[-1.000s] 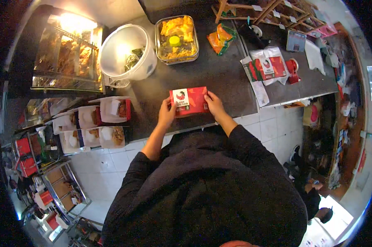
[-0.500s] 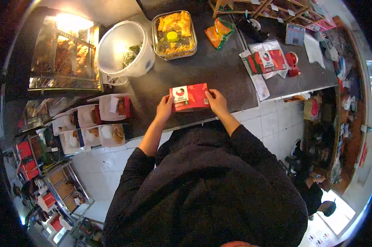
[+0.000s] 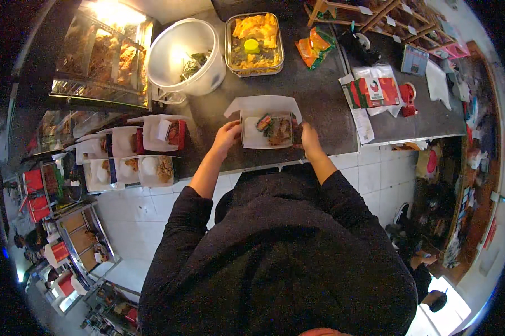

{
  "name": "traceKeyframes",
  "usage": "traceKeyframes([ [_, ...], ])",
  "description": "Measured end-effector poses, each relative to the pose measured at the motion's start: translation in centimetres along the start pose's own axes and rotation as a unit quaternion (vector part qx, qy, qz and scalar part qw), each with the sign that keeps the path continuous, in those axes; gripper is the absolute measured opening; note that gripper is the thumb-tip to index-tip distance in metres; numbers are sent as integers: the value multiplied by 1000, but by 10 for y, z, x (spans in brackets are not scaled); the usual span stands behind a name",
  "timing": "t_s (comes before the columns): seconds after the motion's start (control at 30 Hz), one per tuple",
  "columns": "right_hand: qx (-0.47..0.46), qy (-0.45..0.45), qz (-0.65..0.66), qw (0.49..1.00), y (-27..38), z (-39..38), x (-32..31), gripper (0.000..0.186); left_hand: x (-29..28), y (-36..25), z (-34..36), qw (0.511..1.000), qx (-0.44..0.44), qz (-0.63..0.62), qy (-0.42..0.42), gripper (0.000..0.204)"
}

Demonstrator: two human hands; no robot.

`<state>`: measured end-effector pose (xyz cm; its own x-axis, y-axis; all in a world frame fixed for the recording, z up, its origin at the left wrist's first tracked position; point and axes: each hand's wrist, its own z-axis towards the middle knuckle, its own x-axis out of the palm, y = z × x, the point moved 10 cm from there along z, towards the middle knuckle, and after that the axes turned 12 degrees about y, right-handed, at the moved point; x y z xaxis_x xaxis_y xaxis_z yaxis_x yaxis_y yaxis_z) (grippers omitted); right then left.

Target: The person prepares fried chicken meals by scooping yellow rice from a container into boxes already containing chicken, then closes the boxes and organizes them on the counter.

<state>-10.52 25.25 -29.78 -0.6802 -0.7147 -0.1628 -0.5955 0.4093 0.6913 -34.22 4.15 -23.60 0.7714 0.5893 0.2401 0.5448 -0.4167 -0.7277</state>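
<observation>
A cardboard food box (image 3: 266,104) with a white inside stands on the dark counter in front of me, its lid raised at the far side. White rice (image 3: 253,127) fills its left part. To the right are brown pieces of food (image 3: 280,133), with a small colourful packet (image 3: 263,122) beside them. My left hand (image 3: 226,138) is closed on the box's left wall. My right hand (image 3: 309,138) holds the right wall, its fingers partly hidden behind the box.
Beyond the box stand a white plastic bucket (image 3: 188,42) with dark leaves and a glass container (image 3: 282,42) of yellow food. Several filled food boxes (image 3: 157,163) line the counter's left. An orange-green packet (image 3: 315,47) and red cartons (image 3: 384,92) lie right. A lit display case (image 3: 101,101) stands far left.
The red box was shut between my hands. Now its lid is up and the food inside shows. Both hands have stayed at its sides, and my view has shifted slightly.
</observation>
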Motion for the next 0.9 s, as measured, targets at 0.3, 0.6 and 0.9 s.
traceKeyframes([
  [0.3,23,76,28,996,46,-51,20,50,-39,-8,44,958,-67,273,-62,27],
  [0.6,-33,71,-58,995,38,-34,26,38,14,-69,-4,751,32,634,-180,21],
  [0.9,-232,37,-97,967,100,-53,11,40,-24,-28,-39,846,20,512,-144,20],
])
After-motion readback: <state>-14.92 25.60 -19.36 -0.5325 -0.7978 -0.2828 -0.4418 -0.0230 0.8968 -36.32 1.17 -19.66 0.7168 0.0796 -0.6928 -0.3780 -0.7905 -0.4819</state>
